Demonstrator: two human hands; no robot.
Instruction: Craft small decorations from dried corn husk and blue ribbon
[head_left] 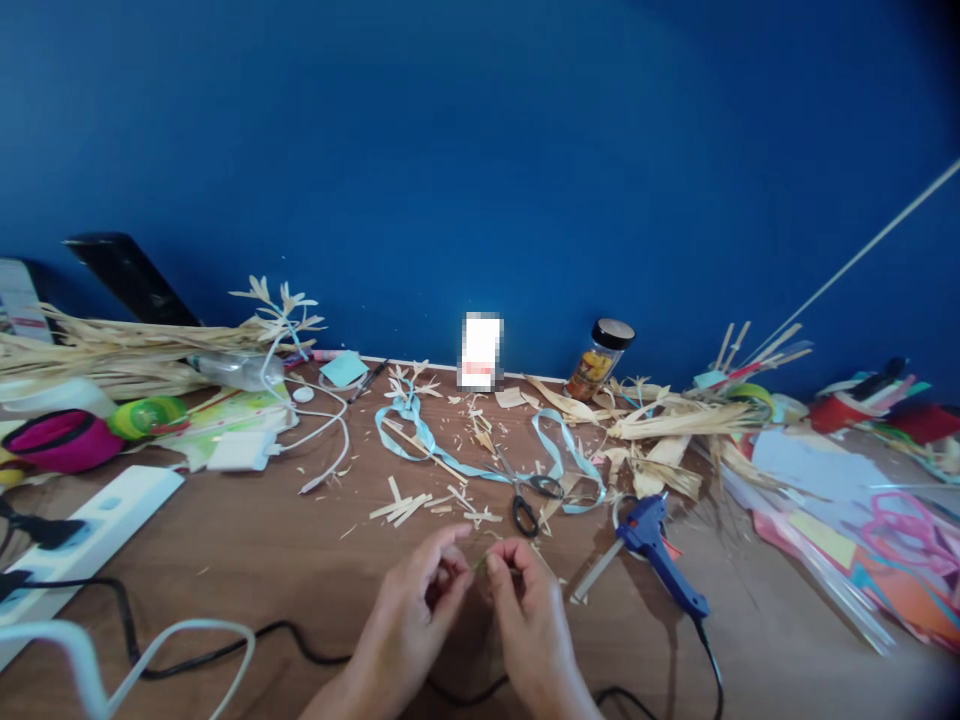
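Note:
My left hand point(420, 595) and my right hand point(523, 600) are close together over the front middle of the brown table. A thin greenish strand point(482, 565) shows at the fingertips of my right hand, pinched between thumb and index finger. The fingers of my left hand are curled, its thumb tip close to the strand; what it holds, if anything, is too small to make out. Just beyond the hands lie scissors point(525, 515) with black handles and several short pale strips point(405, 505). A light blue ribbon point(480, 472) trails behind them.
A blue glue gun point(660, 555) lies to the right, its cord running forward. Dried husk bundles point(675, 425), a black-lidded jar point(600, 358) and coloured papers point(847, 530) stand or lie beyond. On the left are a power strip point(112, 520), cables and more husk point(135, 355).

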